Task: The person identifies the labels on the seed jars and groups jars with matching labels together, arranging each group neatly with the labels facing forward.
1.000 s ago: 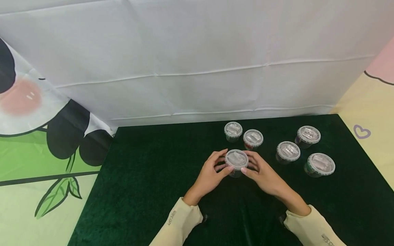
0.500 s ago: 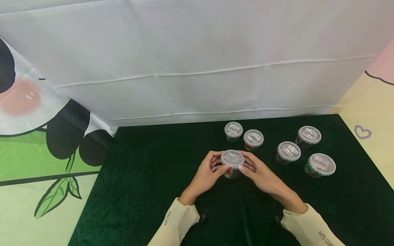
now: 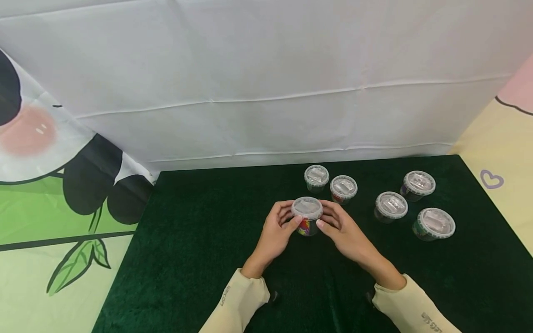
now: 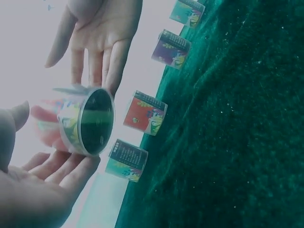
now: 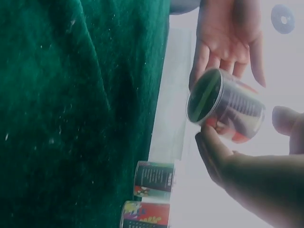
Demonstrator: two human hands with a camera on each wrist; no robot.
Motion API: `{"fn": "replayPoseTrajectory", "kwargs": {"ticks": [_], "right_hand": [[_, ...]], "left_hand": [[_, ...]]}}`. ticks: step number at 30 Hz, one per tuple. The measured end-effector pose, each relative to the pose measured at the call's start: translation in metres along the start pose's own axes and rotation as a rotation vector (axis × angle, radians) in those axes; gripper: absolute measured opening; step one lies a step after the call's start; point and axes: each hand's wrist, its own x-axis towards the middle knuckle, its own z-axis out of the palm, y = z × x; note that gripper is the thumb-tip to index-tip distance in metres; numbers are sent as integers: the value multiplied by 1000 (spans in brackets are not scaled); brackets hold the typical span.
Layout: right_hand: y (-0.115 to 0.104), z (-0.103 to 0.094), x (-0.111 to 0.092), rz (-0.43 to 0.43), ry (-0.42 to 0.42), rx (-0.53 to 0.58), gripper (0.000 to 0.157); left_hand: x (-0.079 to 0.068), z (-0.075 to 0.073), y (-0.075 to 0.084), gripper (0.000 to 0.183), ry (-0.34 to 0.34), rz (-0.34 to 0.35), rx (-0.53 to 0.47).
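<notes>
A small lidded plastic tub (image 3: 306,209) with a bright printed label is held between both hands, lid up. Its round base shows in the left wrist view, with the tub (image 4: 97,122) raised above the table. My left hand (image 3: 270,235) grips it from the left, thumb on the near side and fingers behind. From the right, my right hand (image 3: 350,236) holds it too, thumb tip at its near side. The right wrist view shows the tub (image 5: 228,107) tilted between the two hands' fingers. Close behind stand two similar tubs, one clear-lidded (image 3: 316,175) and one red-labelled (image 3: 343,188).
Three more lidded tubs stand to the right: a near one (image 3: 434,223), a middle one (image 3: 390,206) and a far one (image 3: 418,183). Dark green cloth (image 3: 200,245) covers the table. A white sheet (image 3: 266,92) hangs along its back edge.
Both hands have carried the tub to the left and slightly up. Its colourful label has come into view on the near side. The other tubs stay put.
</notes>
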Motion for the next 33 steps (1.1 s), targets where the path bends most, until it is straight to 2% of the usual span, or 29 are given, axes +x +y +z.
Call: {"fn": "replayPoseTrajectory", "kwargs": {"ticks": [6, 18, 25, 33], "right_hand": [[-3, 12, 3, -15, 70, 1, 60], [-1, 27, 16, -10, 171, -19, 54], [-2, 25, 18, -6, 132, -34, 55], [-5, 19, 20, 27, 56, 32, 56]], "left_hand": [[-1, 3, 4, 45, 81, 16, 11], [-5, 12, 8, 45, 195, 63, 118], [-5, 9, 7, 42, 192, 64, 121], [-4, -1, 9, 41, 189, 40, 134]]}}
